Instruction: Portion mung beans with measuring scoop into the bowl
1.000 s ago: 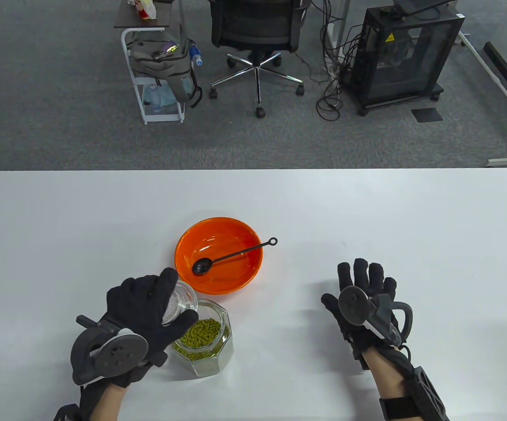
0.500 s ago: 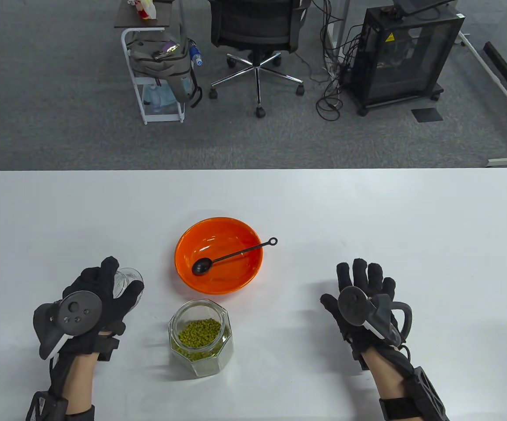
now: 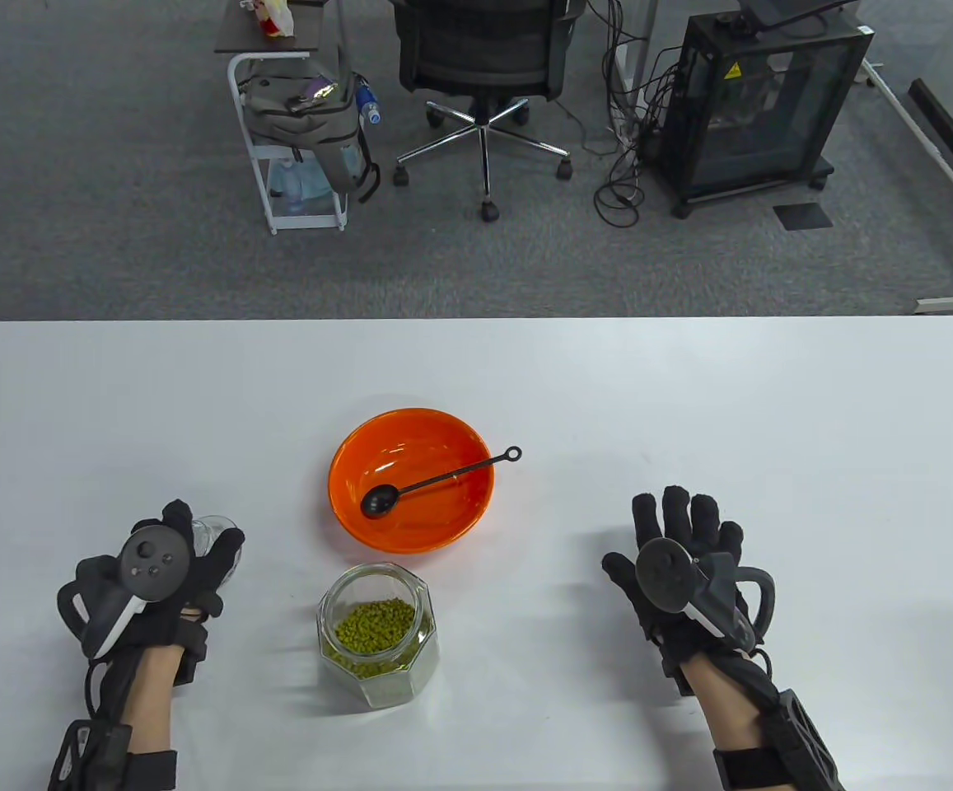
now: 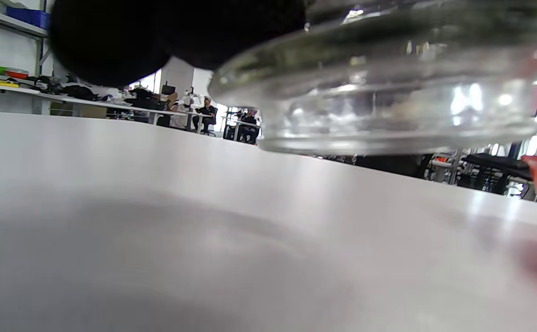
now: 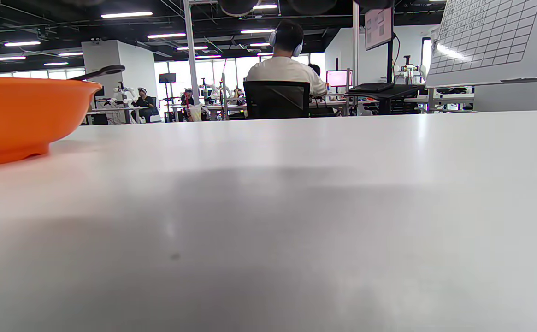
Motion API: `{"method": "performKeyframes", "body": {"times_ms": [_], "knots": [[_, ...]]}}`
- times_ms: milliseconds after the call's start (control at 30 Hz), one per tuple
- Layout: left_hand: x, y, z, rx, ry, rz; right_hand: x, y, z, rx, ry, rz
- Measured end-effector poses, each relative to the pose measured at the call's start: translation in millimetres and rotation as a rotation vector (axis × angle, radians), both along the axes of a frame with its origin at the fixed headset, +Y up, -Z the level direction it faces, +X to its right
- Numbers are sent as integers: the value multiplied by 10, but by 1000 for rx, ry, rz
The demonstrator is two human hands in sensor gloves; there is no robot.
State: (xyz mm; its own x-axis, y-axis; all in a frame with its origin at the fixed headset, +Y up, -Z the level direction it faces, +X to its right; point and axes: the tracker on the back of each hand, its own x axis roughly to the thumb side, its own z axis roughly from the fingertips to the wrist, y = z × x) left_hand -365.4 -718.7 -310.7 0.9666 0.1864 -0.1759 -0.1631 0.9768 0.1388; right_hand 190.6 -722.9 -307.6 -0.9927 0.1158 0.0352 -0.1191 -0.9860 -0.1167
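Our left hand (image 3: 155, 577) has carried the glass lid (image 3: 214, 531) left, off the jar (image 3: 377, 634), gripping it just above the table (image 3: 690, 395); right hand (image 3: 682, 552) flat, fingers spread, empty. Set down tilted, the lid could roll.

A white worktop (image 3: 690, 387) with rounded far corners carries an orange bowl (image 3: 443, 527) at its middle. Just nearer than the bowl stands an open glass jar (image 3: 377, 634) of green mung beans. Well to the bowl's right, the right hand (image 3: 686, 560) lies flat on the surface.
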Motion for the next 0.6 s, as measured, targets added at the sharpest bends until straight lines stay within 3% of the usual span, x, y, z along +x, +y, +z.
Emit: {"method": "performKeyframes", "body": {"times_ms": [600], "knots": [[-27, -188, -93, -127, 89, -49, 11, -35, -21, -30, -7, 7]]}}
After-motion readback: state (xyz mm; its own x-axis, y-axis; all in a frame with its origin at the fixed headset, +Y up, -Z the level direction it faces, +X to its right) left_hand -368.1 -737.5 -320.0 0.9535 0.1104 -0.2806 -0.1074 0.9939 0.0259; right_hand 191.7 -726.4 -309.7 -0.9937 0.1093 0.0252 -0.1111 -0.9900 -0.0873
